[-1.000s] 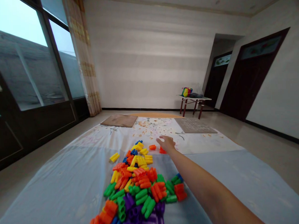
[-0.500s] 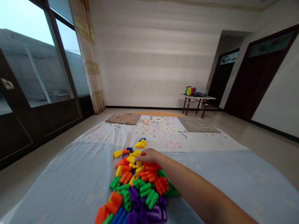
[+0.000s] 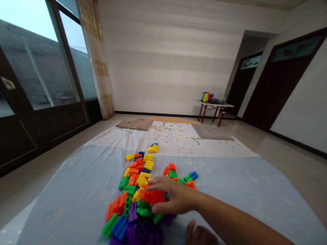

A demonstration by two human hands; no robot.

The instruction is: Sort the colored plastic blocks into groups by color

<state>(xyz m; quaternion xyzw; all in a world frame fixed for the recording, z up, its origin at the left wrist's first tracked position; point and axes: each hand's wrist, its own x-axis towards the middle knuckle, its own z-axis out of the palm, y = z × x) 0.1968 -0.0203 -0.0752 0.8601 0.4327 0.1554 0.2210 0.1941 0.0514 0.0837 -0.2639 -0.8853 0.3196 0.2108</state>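
My right hand reaches in from the right over the pile of plastic bullet-shaped building blocks. Its fingers are stretched out and its thumb is apart, with red-orange blocks beneath and between them. I cannot tell how firmly it touches them. Close to the thumb are green blocks. Purple blocks lie nearest to me, with blue blocks on their left. Yellow blocks form the far end of the pile. My left hand is out of view.
The blocks lie on a pale blue flowered sheet. A few more green and blue blocks sit right of the pile. Below my arm shows a blurred bare foot or hand. Farther off are two mats and a small table.
My right hand has drawn back toward me from the yellow blocks to the red-orange ones, its fingers now spread. Blocks right of the pile have come into sight. The view has shifted slightly.
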